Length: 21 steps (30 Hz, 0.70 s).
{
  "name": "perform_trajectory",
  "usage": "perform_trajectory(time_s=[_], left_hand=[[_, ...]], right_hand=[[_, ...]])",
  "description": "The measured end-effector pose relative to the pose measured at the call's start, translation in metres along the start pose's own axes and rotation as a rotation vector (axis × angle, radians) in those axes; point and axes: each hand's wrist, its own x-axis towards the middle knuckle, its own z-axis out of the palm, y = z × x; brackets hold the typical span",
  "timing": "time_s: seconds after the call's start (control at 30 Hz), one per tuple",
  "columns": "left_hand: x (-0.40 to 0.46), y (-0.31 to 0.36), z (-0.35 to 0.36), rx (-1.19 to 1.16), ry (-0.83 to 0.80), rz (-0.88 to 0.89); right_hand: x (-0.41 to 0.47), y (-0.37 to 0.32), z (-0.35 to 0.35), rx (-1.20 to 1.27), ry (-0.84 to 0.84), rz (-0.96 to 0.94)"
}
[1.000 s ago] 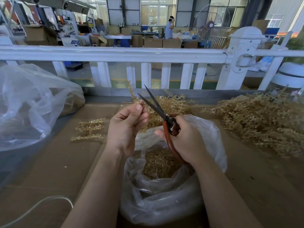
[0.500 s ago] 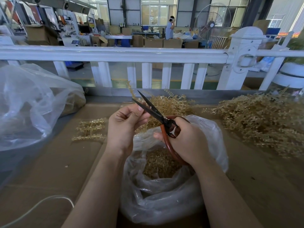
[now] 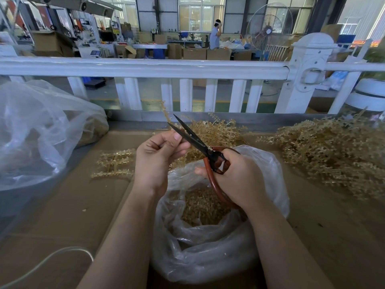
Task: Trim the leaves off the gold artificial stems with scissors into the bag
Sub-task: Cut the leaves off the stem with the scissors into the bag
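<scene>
Right hand (image 3: 235,176) grips scissors (image 3: 193,140) (blades parted); left hand (image 3: 158,155) pinches stem (image 3: 166,113).

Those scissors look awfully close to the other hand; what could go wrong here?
The scissors' open blades sit right beside the left hand's thumb as it pinches a gold stem, so a nick seems possible. Cut leaves might also miss the bag mouth below.

**Shiny gold, dull steel, crinkled film**

Scissors (image 3: 195,140): dark matt metal blades, glossy red-brown handles. The bag (image 3: 208,243) is thin clear plastic, wrinkled and glinting. Gold stems (image 3: 333,155) look like shiny moulded plastic, spiky. The bench (image 3: 62,215) wears flat matt brown cardboard. White railing (image 3: 145,68), smooth gloss.
</scene>
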Motion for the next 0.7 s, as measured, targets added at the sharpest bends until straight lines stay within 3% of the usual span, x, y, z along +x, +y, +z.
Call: perform_trajectory(time_s=[0.47, 0.7], left_hand=[[0.0012, -0.0015, -0.0015, 0.02, 0.004, 0.01], [-0.0005, -0.0035, 0.0006, 0.157, -0.033, 0.044]], right_hand=[[0.0009, 0.0039, 0.0007, 0.001, 0.002, 0.0], [0.002, 0.0048, -0.0003, -0.074, 0.063, -0.033]])
